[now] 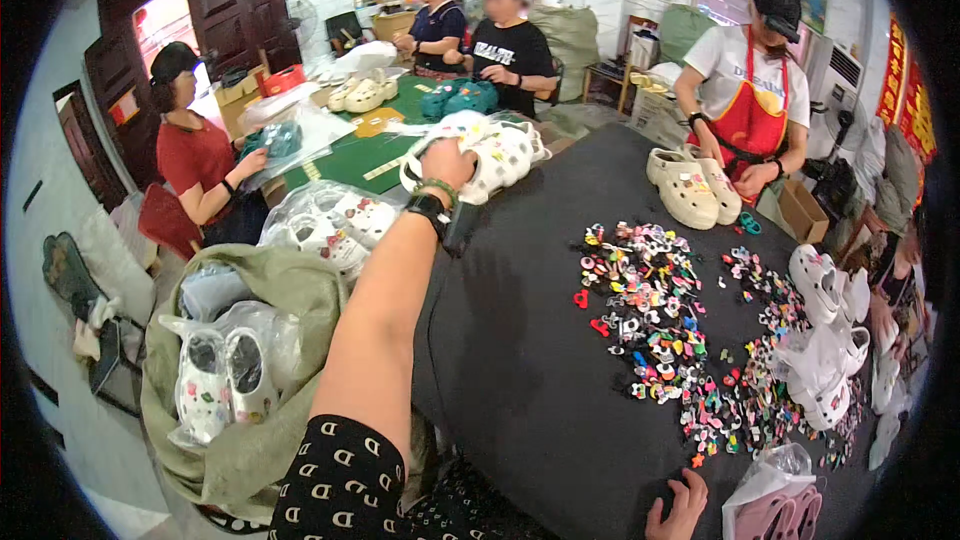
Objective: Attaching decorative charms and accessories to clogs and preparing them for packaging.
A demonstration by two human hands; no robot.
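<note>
My left arm reaches far forward across the table's left edge. At its end my left hand is closed on a white clog, one of a bunch of white clogs at the far side of the black table. The fingertips are partly hidden among the shoes. My right hand rests at the near edge of the black table, fingers apart and holding nothing. Close to it lie a pair of pink clogs in a clear bag and a wide spread of small colourful shoe charms.
White clogs stand along the right edge. Across the table a person in a red apron handles beige clogs. Several others work at a green table. At left, a sack holds bagged white clogs.
</note>
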